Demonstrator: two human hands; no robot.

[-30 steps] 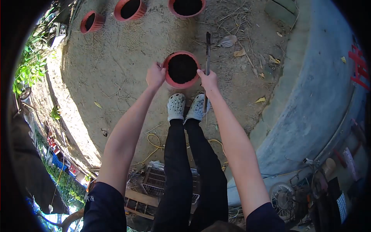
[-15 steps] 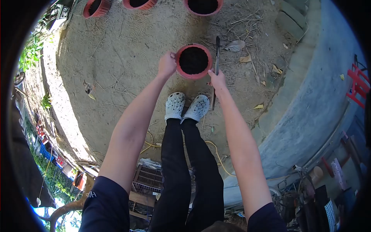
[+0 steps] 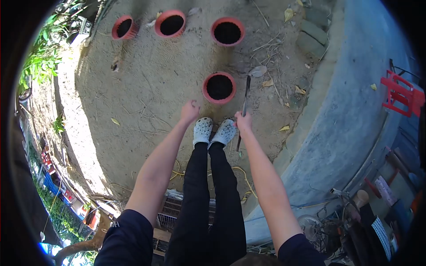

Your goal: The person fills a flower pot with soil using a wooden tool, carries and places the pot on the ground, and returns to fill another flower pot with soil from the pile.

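Note:
A round reddish pot of dark soil [image 3: 219,88] stands on the sandy ground just beyond the white clogs [image 3: 203,130]. My left hand [image 3: 190,111] is below and left of that pot, apart from it, with its fingers curled and nothing between them that I can make out. My right hand [image 3: 243,121] is closed around a long thin dark tool [image 3: 246,95], which slants past the pot's right side. Both hands are off the pot.
Three more soil-filled pots stand farther off: one at left [image 3: 124,27], one in the middle [image 3: 170,24] and one at right [image 3: 227,32]. Bricks [image 3: 312,37] lie by the curved concrete wall [image 3: 330,128]. A red plastic chair [image 3: 401,94] is at far right. A yellow hose [image 3: 242,173] runs behind the legs.
Both hands have let go of the near pot and drawn back toward the body. The pot now stands on the ground. The view has shifted, showing the farther pots in full.

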